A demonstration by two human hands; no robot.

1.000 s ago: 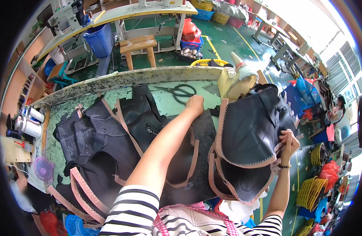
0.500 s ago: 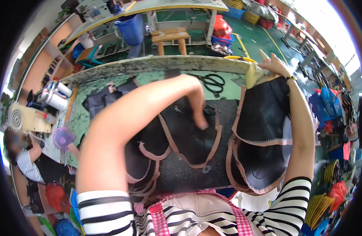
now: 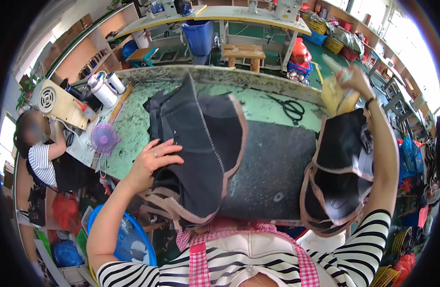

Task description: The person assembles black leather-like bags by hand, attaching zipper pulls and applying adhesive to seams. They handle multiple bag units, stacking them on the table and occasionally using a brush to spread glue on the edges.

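My left hand [image 3: 158, 160] is at the left of the bench, its fingers bent over the left side of a black shoe-upper piece [image 3: 201, 177] with pinkish zigzag-stitched edging. The thumb is hidden. That piece lies over a heap of similar black pieces, its far tip blurred. At the far right, my right hand [image 3: 357, 82] is closed round a pale, pointed thing, perhaps a brush or nozzle, above a yellowish glue-stained container [image 3: 331, 95]. Below the right forearm hangs another stack of black upper pieces [image 3: 342, 136] with the same edging, draped over the near bench edge.
Black scissors [image 3: 291, 110] lie on the green bench top beyond a dark work mat [image 3: 272, 162]. A purple fan [image 3: 104, 137] and a white flask [image 3: 101, 90] stand on the left. A co-worker [image 3: 40, 148] sits there. A blue basket [image 3: 148, 241] is beside me at lower left.
My left hand has moved from the middle of the mat to the left, and the black piece there has gone with it onto the left heap. My right hand stays by the yellowish container.
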